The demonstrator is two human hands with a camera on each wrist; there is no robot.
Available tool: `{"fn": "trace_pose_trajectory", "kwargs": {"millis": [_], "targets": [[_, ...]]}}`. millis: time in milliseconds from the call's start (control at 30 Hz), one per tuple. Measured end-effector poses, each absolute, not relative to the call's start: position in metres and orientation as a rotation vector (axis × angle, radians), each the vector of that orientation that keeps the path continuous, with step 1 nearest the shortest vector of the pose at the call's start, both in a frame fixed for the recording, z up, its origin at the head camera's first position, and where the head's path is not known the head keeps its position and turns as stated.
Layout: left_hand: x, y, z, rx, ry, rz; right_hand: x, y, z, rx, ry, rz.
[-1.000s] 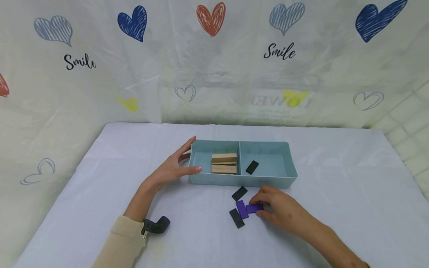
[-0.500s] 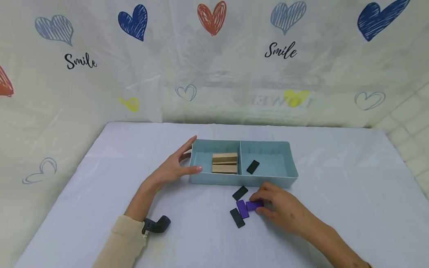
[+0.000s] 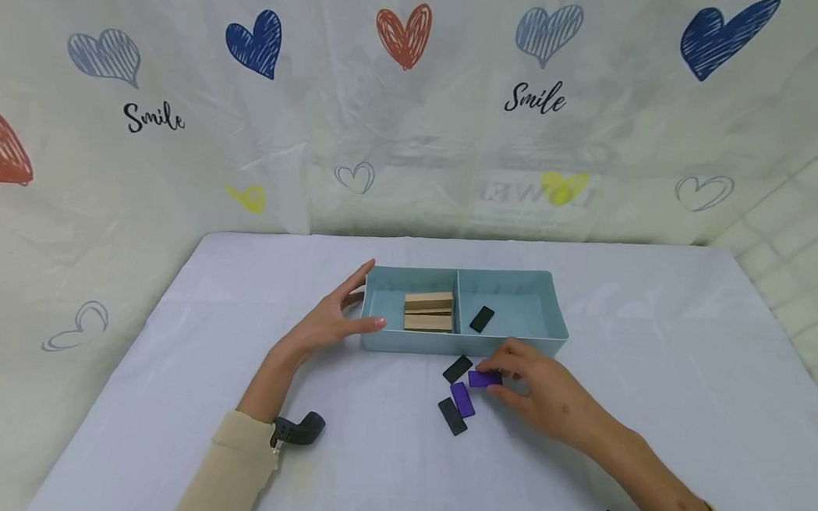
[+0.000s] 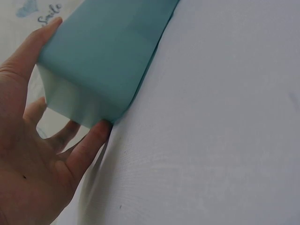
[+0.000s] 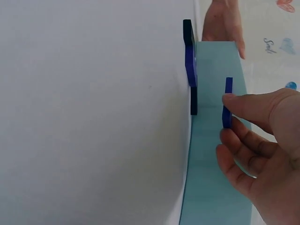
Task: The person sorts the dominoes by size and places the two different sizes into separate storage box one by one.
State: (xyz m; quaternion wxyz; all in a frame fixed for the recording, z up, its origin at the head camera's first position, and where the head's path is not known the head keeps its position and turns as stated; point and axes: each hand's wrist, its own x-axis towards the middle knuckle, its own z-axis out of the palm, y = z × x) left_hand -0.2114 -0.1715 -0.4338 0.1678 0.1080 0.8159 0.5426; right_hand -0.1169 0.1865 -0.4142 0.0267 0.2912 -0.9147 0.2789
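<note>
Just a flat purple block [image 3: 484,379], pinched.

Three views: one head-mounted, one on each wrist.
Head view: high, facing forward and down at 12 o'clock, takes in the whole white cloth-covered table [image 3: 161,397] and the light-blue two-compartment plastic tray [image 3: 463,343]. Left wrist view: very close, at the tray's outer wall [image 4: 103,56] by the left hand [image 4: 33,154]. Right wrist view: close and rolled sideways, along the tray's front wall [image 5: 215,173] past the right hand [image 5: 262,154]. All three share the tray.
</note>
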Motion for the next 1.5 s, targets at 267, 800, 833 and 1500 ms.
{"fn": "trace_pose_trajectory", "kwargs": {"millis": [267,800,833,1500], "targets": [[-0.212,-0.172,-0.434,0.317,2.321,1.547,-0.119,0.185,-0.412,0.867,-2.735,0.899],[-0.213,-0.173,-0.436,0.317,2.338,1.534,-0.126,0.190,-0.406,0.844,-2.536,0.919],[-0.213,-0.173,-0.436,0.318,2.339,1.533,-0.126,0.190,-0.405,0.842,-2.533,0.918],[-0.213,-0.172,-0.436,0.318,2.331,1.545,-0.142,0.194,-0.396,0.702,-2.488,0.939]]}}
